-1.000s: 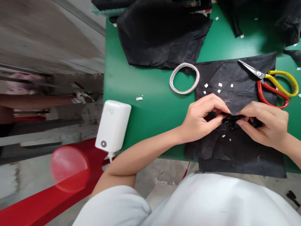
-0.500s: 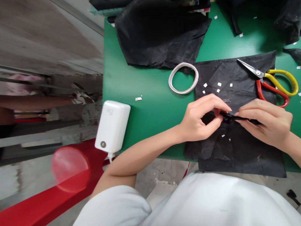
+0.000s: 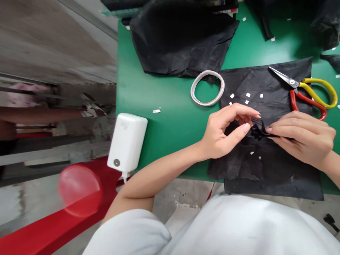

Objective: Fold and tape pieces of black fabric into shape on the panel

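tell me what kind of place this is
Probably a small craft workbench: a green table carries black crinkled sheets, red-and-yellow scissors and a tape ring, while the right hand pinches a small black folded piece with the left hand at it.

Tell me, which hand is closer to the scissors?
Right. The right hand, holding the small black piece, sits just below the scissors; the left hand is farther away, on the piece's other side.

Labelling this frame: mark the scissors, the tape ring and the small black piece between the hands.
scissors (image 3: 292, 83), head view, on the pivot screw.
tape ring (image 3: 208, 103), head view, on its near band.
small black piece (image 3: 257, 131), head view, on its crumpled middle.
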`<state>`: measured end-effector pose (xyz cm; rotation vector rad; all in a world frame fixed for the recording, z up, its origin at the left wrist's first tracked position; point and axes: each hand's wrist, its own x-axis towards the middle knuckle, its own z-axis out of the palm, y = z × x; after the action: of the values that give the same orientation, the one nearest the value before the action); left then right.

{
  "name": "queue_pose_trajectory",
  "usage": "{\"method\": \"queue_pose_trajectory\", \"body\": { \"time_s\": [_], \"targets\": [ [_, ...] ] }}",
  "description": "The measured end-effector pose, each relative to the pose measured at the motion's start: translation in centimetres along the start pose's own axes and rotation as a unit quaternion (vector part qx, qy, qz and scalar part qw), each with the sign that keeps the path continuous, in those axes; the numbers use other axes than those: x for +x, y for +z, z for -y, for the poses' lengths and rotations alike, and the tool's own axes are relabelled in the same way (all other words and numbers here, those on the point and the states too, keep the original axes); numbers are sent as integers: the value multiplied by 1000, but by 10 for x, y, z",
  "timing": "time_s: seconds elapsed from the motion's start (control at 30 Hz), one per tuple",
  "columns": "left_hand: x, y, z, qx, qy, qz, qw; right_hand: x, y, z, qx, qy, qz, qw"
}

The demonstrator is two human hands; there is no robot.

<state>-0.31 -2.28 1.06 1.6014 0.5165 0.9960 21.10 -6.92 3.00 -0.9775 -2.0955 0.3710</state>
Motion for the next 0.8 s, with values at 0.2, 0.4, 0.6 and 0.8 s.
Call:
{"method": "queue_pose_trajectory", "body": {
  "time_s": [0.2, 0.4, 0.6, 0.8],
  "targets": [
    [-1, 1, -4, 1, -22, 21, 1000, 0, 1, 1, -8, -3, -1, 1000],
    [1, 4, -7, -108, -138, 28, 984, 1, 1, 3, -24, 0, -11, 1000],
    [5, 1, -10, -157, -246, 30, 956, 2, 3, 1, -27, -26, -12, 999],
    [7, 1, -9, -165, -261, 8, 951, 1, 4, 1, -51, -41, -16, 998]
  ]
}}
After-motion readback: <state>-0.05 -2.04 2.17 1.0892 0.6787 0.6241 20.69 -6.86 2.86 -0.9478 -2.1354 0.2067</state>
